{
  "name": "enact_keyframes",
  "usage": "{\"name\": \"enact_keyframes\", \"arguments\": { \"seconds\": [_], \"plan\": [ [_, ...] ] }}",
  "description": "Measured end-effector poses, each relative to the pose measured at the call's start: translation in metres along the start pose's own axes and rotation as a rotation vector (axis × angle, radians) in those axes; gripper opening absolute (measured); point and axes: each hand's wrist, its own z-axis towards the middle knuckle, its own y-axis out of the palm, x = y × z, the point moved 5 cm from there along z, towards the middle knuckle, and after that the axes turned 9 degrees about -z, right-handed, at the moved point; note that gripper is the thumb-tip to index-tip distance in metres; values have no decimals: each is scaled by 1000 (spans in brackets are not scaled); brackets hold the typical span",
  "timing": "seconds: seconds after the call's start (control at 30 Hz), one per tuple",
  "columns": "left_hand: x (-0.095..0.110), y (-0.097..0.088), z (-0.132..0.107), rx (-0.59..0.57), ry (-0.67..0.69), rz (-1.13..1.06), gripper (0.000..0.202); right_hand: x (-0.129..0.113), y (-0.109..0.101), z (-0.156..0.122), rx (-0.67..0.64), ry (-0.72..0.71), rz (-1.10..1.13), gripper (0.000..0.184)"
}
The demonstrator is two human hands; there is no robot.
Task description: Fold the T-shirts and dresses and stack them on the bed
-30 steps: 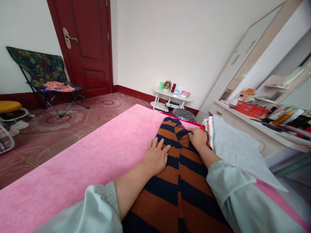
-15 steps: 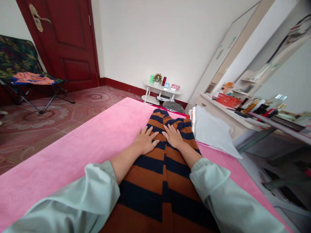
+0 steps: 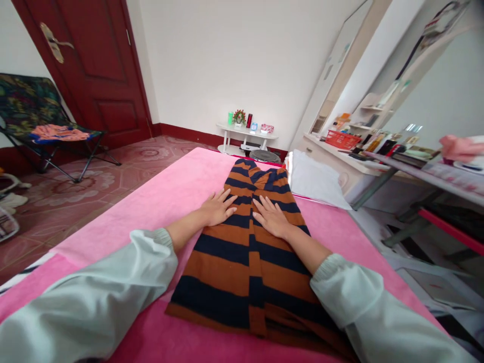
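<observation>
A brown and navy striped garment (image 3: 230,247) lies lengthwise on a pink bed cover (image 3: 151,201), its wider hem toward me and its gathered, bunched end away from me. My left hand (image 3: 217,207) rests flat with fingers spread on the garment's left side. On the right half, my right hand (image 3: 271,217) presses flat too, fingers apart, just right of the centre strip. Neither hand grips the cloth. Near the lower right, the hem is rumpled and partly hidden by my right sleeve.
A grey-white folded cloth or pillow (image 3: 313,174) lies at the bed's far right corner. Right of the bed stand a vanity (image 3: 321,151) with a red basket (image 3: 342,138) and a metal-legged table. A folding chair (image 3: 56,133) holds clothing by the red door (image 3: 94,70).
My hands have slid apart toward the garment's sides and slightly nearer me. The view has shifted, so the near hem now shows.
</observation>
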Motion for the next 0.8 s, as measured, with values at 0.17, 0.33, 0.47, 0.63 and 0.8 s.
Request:
{"name": "enact_keyframes", "arguments": {
  "seconds": [0.17,0.33,0.47,0.63,0.8],
  "plan": [
    [5,-8,-50,-19,10,9,59,-10,-3,-29,10,3,18,66],
    [22,-14,-98,-10,89,13,60,-20,-6,-56,32,-33,53,67],
    [36,-22,-132,-71,177,0,60,-26,-10,-86,42,-117,71,65],
    [43,-34,-161,-249,228,-66,69,-24,-15,-127,20,-207,114,63],
    [43,-43,-167,-310,236,-149,74,-21,-17,-150,10,-214,136,60]
  ]
}}
